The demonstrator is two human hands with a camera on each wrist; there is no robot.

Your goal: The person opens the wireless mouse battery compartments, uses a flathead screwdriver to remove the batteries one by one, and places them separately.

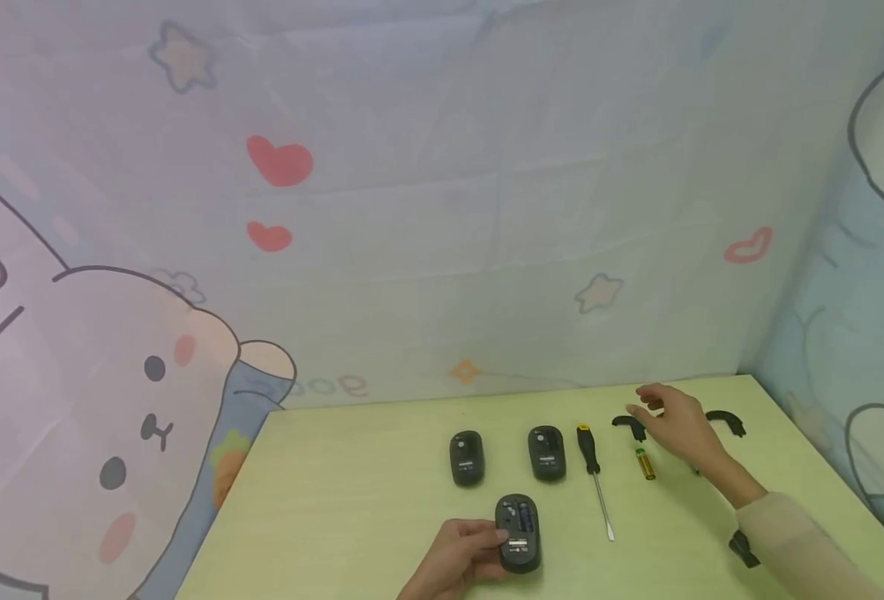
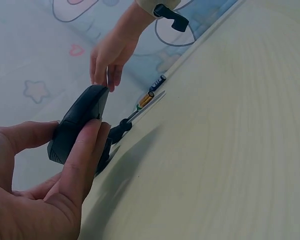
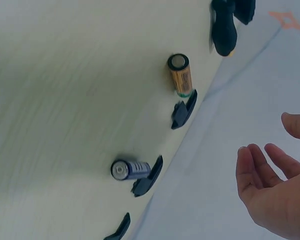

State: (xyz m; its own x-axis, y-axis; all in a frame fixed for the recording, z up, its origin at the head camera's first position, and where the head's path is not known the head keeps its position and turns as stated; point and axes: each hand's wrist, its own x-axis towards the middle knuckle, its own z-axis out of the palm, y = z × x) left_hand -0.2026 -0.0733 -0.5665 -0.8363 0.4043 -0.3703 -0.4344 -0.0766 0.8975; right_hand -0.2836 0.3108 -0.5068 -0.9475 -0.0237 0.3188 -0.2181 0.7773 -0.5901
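Observation:
My left hand (image 1: 462,554) grips a black computer mouse (image 1: 518,546) with thumb and fingers. Its underside faces up, and the battery compartment is uncovered, with a dark cylindrical shape in it. In the left wrist view the mouse (image 2: 80,122) is held tilted above the table. My right hand (image 1: 677,425) hovers over the right back of the table, fingers loosely bent and holding nothing. Below it lie a gold battery (image 1: 645,464) and black battery covers (image 1: 631,427). The right wrist view shows a blue battery (image 3: 131,170) beside another cover (image 3: 149,177), both mostly hidden in the head view.
Two more black mice, one on the left (image 1: 467,458) and one on the right (image 1: 546,453), lie underside up behind the held one. A screwdriver (image 1: 588,450) with a black and yellow handle lies right of them. Another cover (image 1: 726,422) is farther right. A printed cloth (image 1: 412,208) hangs behind the table.

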